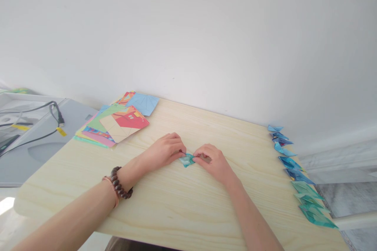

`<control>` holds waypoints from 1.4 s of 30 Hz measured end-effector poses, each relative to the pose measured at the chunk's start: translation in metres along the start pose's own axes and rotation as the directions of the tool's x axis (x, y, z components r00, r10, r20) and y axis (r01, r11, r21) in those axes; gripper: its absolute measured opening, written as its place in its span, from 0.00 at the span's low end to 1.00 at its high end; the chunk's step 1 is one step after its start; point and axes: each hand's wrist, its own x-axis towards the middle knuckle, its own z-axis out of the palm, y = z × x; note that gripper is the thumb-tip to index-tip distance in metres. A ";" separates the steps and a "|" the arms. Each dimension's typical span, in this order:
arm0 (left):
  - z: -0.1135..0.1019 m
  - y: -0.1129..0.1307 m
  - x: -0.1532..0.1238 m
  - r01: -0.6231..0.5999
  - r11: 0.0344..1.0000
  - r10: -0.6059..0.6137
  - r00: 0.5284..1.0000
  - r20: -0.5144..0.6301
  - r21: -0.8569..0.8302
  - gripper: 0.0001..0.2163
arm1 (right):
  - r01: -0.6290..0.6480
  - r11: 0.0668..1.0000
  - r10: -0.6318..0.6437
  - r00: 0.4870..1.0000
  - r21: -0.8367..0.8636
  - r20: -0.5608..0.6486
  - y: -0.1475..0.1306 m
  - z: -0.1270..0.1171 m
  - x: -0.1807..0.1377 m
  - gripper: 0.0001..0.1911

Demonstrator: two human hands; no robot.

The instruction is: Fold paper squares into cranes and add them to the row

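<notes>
A small teal piece of folded origami paper (186, 160) is between my two hands, low over the middle of the wooden table (165, 204). My left hand (166, 150) pinches its left corner between thumb and fingers. On the opposite side, my right hand (212, 160) grips the right edge with thumb and index finger. The fingertips cover both ends of the paper, so its exact fold is hard to make out. A dark beaded bracelet (118, 184) and a copper-coloured band circle my left wrist.
Patterned paper sheets (125, 123) lie in a loose pile at the back left. Several folded blue and green paper pieces (294, 164) line the right edge. A white wall (188, 47) stands behind. Left of the table, a grey surface (44, 157) carries a black cable (55, 113).
</notes>
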 end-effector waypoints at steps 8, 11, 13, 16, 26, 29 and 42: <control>-0.007 0.002 -0.006 -0.022 0.998 0.024 0.999 0.027 -0.058 0.11 | 0.041 0.999 -0.041 0.999 0.017 0.027 0.003 0.002 -0.004 0.10; -0.008 -0.002 -0.008 -0.072 0.994 0.074 0.997 0.028 -0.085 0.11 | 0.070 0.997 -0.070 0.998 -0.034 0.002 0.004 0.004 -0.006 0.11; -0.008 -0.002 -0.010 -0.106 0.993 0.108 0.994 0.030 -0.052 0.11 | 0.094 0.994 -0.094 0.996 -0.059 -0.002 0.005 0.005 -0.007 0.12; -0.006 0.000 -0.012 -0.159 0.986 0.157 0.987 0.045 0.054 0.11 | 0.128 0.990 -0.129 0.992 -0.057 -0.015 0.007 0.006 -0.007 0.12; -0.003 0.000 -0.016 -0.297 0.916 0.304 0.953 0.018 0.270 0.10 | 0.227 0.955 -0.234 0.972 -0.192 -0.016 0.009 0.010 -0.011 0.14; -0.003 0.000 -0.017 -0.290 0.918 0.294 0.955 0.026 0.271 0.11 | 0.265 0.937 -0.273 0.962 -0.228 -0.003 0.008 0.010 -0.012 0.14; -0.004 0.000 -0.022 -0.227 0.943 0.229 0.973 0.021 0.242 0.11 | 0.199 0.912 -0.196 0.980 -0.360 0.045 0.000 0.007 -0.021 0.21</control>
